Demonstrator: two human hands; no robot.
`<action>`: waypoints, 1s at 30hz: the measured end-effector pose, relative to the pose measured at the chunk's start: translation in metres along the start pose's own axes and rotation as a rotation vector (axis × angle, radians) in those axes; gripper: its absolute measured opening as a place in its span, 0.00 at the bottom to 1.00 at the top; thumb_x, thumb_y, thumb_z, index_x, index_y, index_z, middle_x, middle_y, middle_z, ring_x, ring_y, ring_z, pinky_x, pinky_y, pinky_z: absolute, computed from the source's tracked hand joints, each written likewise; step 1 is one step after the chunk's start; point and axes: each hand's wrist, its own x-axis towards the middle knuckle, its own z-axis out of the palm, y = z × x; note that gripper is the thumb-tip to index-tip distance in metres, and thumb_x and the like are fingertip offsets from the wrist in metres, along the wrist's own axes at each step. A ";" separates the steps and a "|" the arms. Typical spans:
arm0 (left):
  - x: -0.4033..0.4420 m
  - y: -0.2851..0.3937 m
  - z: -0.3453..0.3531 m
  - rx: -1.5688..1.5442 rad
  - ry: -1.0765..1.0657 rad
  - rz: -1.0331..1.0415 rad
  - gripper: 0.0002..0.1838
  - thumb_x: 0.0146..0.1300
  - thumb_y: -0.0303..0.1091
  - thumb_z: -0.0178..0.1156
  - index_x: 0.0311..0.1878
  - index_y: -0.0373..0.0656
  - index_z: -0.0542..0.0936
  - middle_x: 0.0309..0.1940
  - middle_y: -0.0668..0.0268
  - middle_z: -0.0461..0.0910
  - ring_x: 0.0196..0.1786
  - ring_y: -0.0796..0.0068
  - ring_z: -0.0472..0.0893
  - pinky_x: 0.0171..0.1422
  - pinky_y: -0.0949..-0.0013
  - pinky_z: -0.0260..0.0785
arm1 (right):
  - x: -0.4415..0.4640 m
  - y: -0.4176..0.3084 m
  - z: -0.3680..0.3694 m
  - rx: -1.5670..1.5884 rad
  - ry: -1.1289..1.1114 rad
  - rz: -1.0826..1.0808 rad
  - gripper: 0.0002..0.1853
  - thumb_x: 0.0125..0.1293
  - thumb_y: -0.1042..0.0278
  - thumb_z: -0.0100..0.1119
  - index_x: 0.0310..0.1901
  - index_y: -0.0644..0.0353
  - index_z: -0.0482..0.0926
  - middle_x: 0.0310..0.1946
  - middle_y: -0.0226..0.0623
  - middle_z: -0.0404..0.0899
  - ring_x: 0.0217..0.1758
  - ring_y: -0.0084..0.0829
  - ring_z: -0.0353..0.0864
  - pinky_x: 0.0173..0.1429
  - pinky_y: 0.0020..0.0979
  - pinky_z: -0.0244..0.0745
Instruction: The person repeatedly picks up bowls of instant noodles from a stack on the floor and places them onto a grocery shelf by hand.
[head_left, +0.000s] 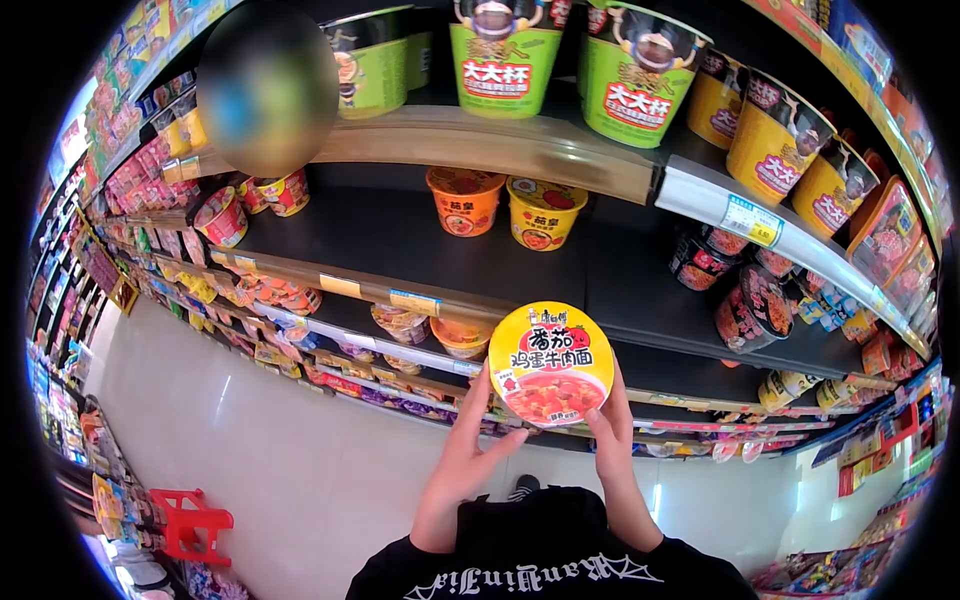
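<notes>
Between my two hands is an instant noodle cup [552,364] with a yellow and red lid that faces me. My left hand [466,440] grips its left side, thumb pointing inward below the rim. On the right side, the fingers of my right hand [613,425] wrap the cup, the thumb on the lid's lower edge. The cup is held up in front of the shelves. Behind it, an orange noodle cup [465,202] and a yellow noodle cup [546,213] stand side by side on the middle shelf [370,225].
Large green cups [640,75] and yellow cups [778,140] line the upper shelf, whose edge [480,140] juts out. Black bowls [752,310] sit to the right. A red plastic stool [192,525] stands on the floor [270,440] at lower left. A blurred patch hides part of the upper left.
</notes>
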 end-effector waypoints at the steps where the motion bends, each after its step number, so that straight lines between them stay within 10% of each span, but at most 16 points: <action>1: 0.001 0.002 -0.007 -0.011 -0.025 -0.001 0.46 0.57 0.25 0.60 0.74 0.38 0.43 0.72 0.56 0.52 0.73 0.64 0.54 0.75 0.61 0.43 | -0.001 -0.001 0.011 0.034 0.016 0.010 0.38 0.63 0.70 0.56 0.72 0.62 0.49 0.67 0.44 0.59 0.67 0.32 0.64 0.67 0.34 0.62; 11: 0.003 -0.019 -0.067 0.093 -0.309 -0.078 0.67 0.44 0.29 0.74 0.72 0.37 0.28 0.66 0.52 0.58 0.66 0.63 0.65 0.69 0.62 0.59 | -0.047 0.028 0.086 -0.464 0.235 -0.033 0.39 0.57 0.66 0.66 0.68 0.64 0.58 0.49 0.43 0.67 0.55 0.37 0.69 0.58 0.34 0.67; 30: 0.025 0.010 0.027 0.219 -0.820 0.003 0.59 0.36 0.33 0.79 0.71 0.38 0.52 0.62 0.56 0.65 0.65 0.65 0.68 0.68 0.63 0.60 | -0.144 -0.021 0.040 -0.409 0.763 0.044 0.39 0.58 0.70 0.58 0.69 0.65 0.51 0.65 0.46 0.60 0.68 0.37 0.60 0.70 0.38 0.55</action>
